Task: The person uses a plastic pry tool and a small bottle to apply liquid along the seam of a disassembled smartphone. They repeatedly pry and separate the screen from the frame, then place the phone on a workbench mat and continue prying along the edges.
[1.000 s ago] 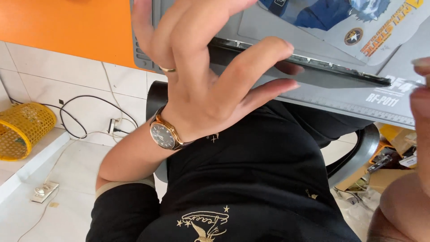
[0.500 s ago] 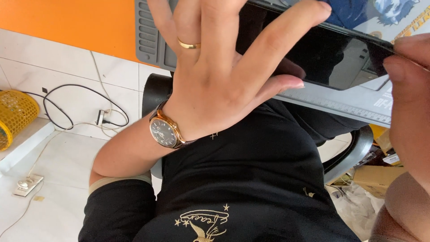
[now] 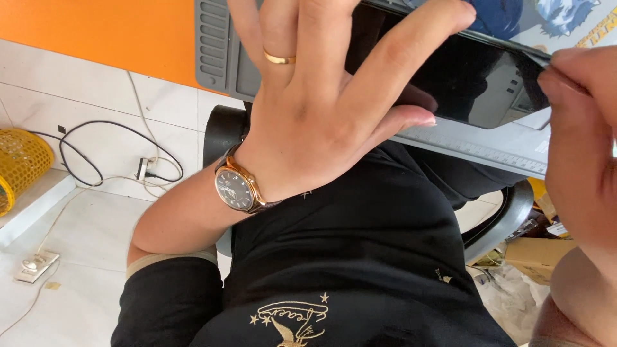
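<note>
Floor: white tiles (image 3: pixel 96 283) below, with a black cable (image 3: pixel 96 138) looping near a yellow basket (image 3: pixel 22 164) at the left edge.
Wall: orange panel (image 3: pixel 96 32) above the tiles.
Tabletop: grey work mat (image 3: pixel 218 58) with ridged slots along its near edge, reaching right under the hands.
Phone: dark glossy slab (image 3: pixel 488 83), screen black and reflecting, tilted and lifted off the mat, between both hands.
Left hand (image 3: pixel 315 122): fingers spread wide, thumb under the phone's lower edge, other fingers across its upper side; grip open and loose, steadying the phone's left end. Gold ring on one finger, gold wristwatch (image 3: pixel 236 187) on the wrist.
Right hand (image 3: pixel 578 141): grip pinched closed on the phone's right corner; most of the hand is cropped.
Seat: black chair (image 3: pixel 508 205) under the person, black shirt with gold emblem.
Clutter: cardboard box (image 3: pixel 536 254) on the floor at right.
</note>
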